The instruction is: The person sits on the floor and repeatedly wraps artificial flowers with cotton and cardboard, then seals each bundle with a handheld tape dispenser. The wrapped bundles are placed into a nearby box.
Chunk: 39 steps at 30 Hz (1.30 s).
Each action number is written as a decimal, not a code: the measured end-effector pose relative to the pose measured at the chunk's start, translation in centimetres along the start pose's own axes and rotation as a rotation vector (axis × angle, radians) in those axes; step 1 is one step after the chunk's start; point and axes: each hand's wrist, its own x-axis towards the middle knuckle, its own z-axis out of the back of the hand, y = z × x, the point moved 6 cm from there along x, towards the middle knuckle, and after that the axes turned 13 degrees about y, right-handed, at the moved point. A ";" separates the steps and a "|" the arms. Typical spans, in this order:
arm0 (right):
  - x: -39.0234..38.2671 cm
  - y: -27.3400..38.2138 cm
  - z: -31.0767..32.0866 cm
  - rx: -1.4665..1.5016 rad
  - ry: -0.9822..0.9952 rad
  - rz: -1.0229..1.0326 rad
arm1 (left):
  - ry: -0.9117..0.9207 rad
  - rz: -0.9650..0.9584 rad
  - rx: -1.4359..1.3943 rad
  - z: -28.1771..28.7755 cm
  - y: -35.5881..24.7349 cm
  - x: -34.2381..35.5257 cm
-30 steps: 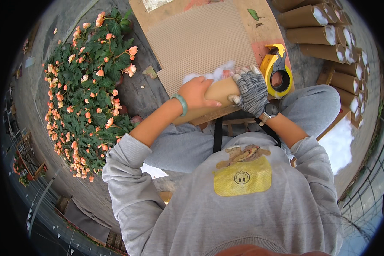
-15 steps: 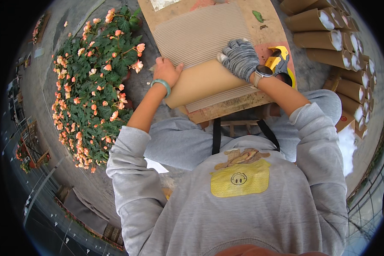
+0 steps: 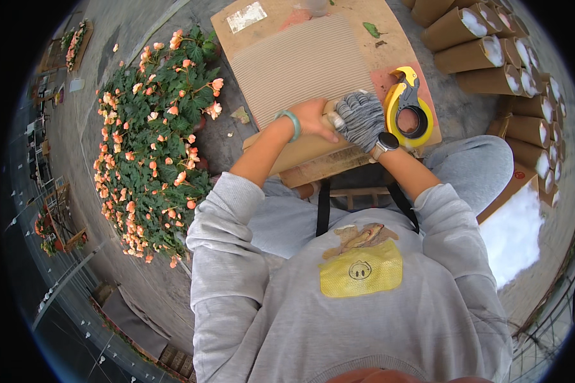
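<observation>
While left fingers (image 3: 315,107) hold the rolled cardboard (image 3: 306,149) | right gloved fingers (image 3: 351,108) curl just beside | their hold unclear

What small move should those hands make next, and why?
Probably roll the curled cardboard slightly away from the body. The left hand and the gloved right hand are both on it, and the ribbed sheet beyond them lies flat. The tape dispenser sits unheld beside the right hand, so taping can seemingly wait.
</observation>
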 end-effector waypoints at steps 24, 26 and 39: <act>-5.8 -3.9 12.2 1.413 0.011 -0.158 | -0.531 0.289 0.465 -0.4 -2.8 -2.8; -6.3 -0.7 10.1 1.397 0.013 -0.124 | -0.495 0.295 0.433 -0.3 -2.4 -2.7; -18.9 -0.5 7.2 1.598 0.069 -0.262 | -0.352 0.300 0.322 3.9 -2.1 -2.3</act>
